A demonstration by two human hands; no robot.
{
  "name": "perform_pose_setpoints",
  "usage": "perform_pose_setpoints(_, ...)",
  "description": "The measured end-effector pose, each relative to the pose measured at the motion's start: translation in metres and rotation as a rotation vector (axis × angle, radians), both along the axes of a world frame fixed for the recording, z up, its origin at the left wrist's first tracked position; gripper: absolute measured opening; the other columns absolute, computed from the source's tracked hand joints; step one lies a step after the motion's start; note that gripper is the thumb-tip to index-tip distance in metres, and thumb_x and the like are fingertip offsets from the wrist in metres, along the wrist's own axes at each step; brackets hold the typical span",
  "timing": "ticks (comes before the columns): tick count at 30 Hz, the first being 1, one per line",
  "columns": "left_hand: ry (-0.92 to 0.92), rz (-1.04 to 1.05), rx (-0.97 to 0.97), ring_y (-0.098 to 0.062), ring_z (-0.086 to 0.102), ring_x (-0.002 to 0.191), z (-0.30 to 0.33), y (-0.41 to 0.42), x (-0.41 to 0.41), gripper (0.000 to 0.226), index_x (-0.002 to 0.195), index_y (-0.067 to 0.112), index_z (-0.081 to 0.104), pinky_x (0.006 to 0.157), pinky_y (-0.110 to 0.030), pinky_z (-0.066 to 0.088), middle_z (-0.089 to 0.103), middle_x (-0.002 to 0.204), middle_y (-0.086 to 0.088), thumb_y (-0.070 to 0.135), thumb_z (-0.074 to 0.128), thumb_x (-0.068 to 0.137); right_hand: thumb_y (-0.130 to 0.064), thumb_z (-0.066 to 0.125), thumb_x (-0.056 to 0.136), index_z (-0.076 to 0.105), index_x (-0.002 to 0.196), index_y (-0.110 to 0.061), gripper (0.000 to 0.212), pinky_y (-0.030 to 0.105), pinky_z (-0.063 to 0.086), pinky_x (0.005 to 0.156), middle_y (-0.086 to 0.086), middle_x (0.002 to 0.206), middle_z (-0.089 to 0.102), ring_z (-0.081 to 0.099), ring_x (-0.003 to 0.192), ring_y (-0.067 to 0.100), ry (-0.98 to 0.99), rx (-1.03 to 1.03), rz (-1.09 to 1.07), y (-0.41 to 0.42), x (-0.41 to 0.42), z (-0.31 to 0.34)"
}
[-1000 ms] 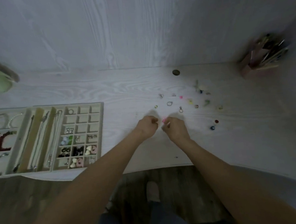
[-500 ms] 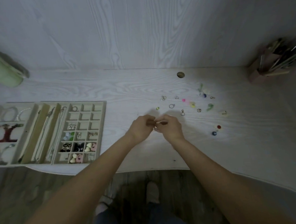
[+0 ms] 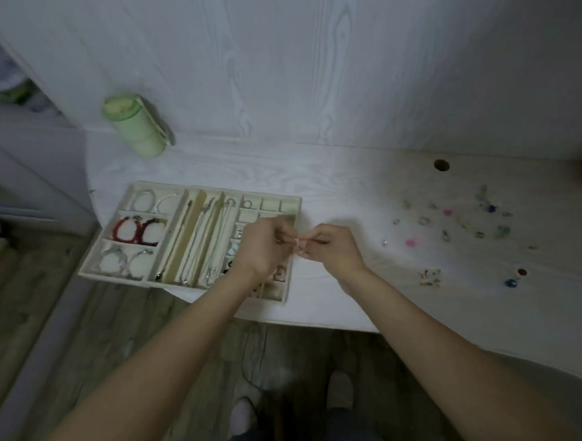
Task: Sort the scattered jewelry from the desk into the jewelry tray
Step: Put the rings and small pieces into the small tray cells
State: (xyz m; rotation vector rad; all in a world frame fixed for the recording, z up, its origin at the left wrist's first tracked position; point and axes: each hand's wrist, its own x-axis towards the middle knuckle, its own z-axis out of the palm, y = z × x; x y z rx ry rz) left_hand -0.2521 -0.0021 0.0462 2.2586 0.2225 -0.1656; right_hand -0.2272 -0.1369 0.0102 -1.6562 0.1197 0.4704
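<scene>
A: Presently, a tiny pale piece (image 3: 297, 250) is pinched between both hands above the desk, right at the near right edge of the jewelry tray (image 3: 125, 210). The left hand (image 3: 267, 247) is curled, its fingertips clamped on one end; the right hand (image 3: 332, 248) is curled likewise on the other end. What the piece is cannot be told.

B: And what could be lost from here?

A: If either pinch is eased too soon, the piece could be dropped past the desk's front edge onto the floor, since the hands are held near that edge. It could also be let fall into a wrong cell, the small compartments being partly hidden under the left hand.

B: Farther out?

A: Loose jewelry (image 3: 453, 224) is seen scattered well to the right on the desk (image 3: 366, 188), so much sorting is judged to be left. Against the back wall a green bottle (image 3: 137, 129) is stood, tilted in view, well apart from the tray.
</scene>
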Motion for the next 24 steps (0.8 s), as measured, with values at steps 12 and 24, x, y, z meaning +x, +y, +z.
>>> perform_pose_setpoints(12,0.119,0.078,-0.243,-0.012,0.067,0.079,-0.011,0.119,-0.041,0.02,0.076,0.017,0.062,0.082,-0.025,0.054,0.066,0.077,0.002,-0.001,0.069,0.08,-0.008,0.077,0.075,0.071,0.089,-0.007,0.016,0.01,0.045,0.063,-0.006,0.077,0.068,0.06,0.063,-0.008,-0.124,-0.178,0.089,0.109,-0.049,0.002)
perform_pose_setpoints(24,0.174,0.115,-0.381,-0.004,0.062,0.067,-0.024,0.143,-0.053,0.015,0.096,0.0,0.063,0.078,-0.019,0.055,0.061,0.075,-0.002,-0.007,0.064,0.083,-0.01,0.066,0.085,0.074,0.093,-0.007,0.012,0.004,0.038,0.061,0.003,0.087,0.068,0.055,0.071,0.004,-0.322,-0.549,0.41,0.131,-0.046,-0.003)
